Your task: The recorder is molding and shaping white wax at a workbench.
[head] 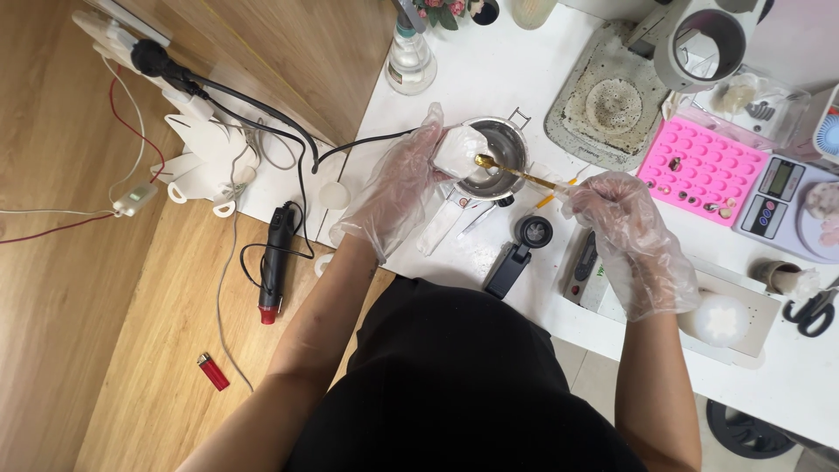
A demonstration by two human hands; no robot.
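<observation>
My left hand (398,179), in a clear plastic glove, holds a small translucent white cup (458,150) tilted over a small metal pot (498,157). My gloved right hand (631,238) grips the handle of a thin gold spoon (516,173); its bowl sits at the cup's mouth, above the pot. The pot stands on a white table (489,70) just beyond my body.
A pink silicone mould (699,170) and a small digital scale (773,197) lie to the right. A grey stone tray (603,105), a glass bottle (409,57), scissors (813,313), a black tool (517,258) and a white round candle (721,319) are nearby. On the floor lie cables, a power strip and a red lighter (212,371).
</observation>
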